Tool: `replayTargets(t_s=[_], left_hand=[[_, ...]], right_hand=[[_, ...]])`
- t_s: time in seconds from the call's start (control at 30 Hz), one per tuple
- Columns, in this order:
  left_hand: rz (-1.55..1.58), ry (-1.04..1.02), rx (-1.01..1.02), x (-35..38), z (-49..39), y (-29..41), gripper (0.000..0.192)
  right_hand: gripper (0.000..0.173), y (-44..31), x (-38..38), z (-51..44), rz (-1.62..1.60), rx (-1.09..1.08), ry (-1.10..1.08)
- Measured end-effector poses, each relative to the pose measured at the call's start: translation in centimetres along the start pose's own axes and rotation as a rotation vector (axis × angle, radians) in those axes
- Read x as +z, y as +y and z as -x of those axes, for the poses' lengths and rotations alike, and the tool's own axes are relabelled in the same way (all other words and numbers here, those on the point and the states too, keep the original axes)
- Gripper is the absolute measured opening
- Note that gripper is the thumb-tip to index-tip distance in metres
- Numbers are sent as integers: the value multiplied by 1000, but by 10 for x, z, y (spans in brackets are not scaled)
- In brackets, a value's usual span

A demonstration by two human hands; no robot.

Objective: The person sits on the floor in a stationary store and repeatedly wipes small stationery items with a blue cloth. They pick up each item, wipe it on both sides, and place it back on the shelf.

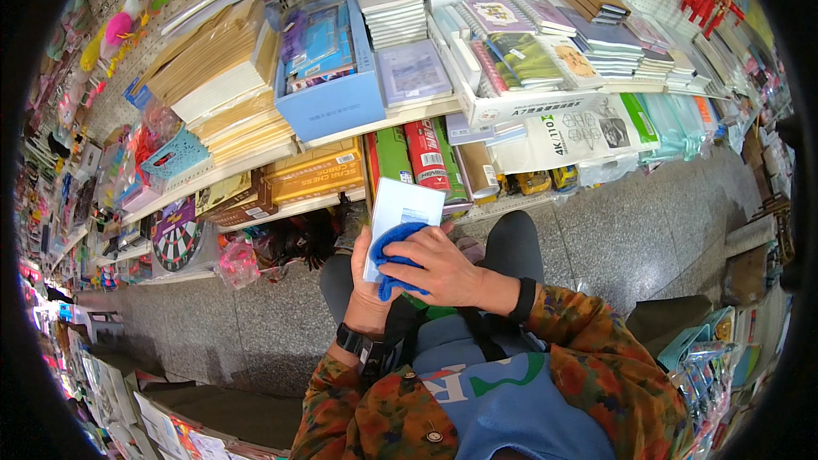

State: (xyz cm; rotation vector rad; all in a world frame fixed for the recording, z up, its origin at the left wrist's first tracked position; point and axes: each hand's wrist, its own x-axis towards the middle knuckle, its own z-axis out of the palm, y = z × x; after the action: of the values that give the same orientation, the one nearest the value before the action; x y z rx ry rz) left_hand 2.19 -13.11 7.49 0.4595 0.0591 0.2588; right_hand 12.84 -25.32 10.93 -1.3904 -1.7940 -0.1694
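My left hand (365, 297) grips a pale blue-white notebook (404, 199) from below and along its left side, above my lap. A small blue picture shows on its cover. Pressed flat against the lower part of that cover is a blue cloth (391, 249), bunched under the fingers of my right hand (441, 265). The cloth hides the cover's lower right, and some of my left fingers are behind the notebook.
Shelves ahead hold a white box of small notebooks (543, 105), a light blue box (329, 102), stacked brown envelopes (217, 64) and yellow game boxes (316, 172). A dartboard (176, 243) is lower left. Speckled floor (613, 230) extends right; more goods stand behind me.
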Motion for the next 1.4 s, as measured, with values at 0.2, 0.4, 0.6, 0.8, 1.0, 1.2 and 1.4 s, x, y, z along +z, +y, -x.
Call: replayTargets(t_s=[0.2,0.4,0.6,0.8,1.0,1.2,1.4], left_hand=[[296,18,-61,-10,3,-8,61],[216,20,-40,-7,1,-10,57],[221,51,-30,-12,-2,-10,53],[-13,22,1,-11,-2,-2,74],[168,92,-89,-13,3,-5,63],[158,116,-7,-9,3,-1,67],[75,135,71,-6,1,12,81]], right_hand=[[43,18,-9,-24,220,88,98],[39,40,-9,-27,249,275,340],[41,19,2,1,115,273,176],[48,-2,5,10,-70,36,-23],[45,17,-11,-3,188,118,143],[43,33,-16,-2,206,233,174],[43,10,-21,22,23,136,-101]])
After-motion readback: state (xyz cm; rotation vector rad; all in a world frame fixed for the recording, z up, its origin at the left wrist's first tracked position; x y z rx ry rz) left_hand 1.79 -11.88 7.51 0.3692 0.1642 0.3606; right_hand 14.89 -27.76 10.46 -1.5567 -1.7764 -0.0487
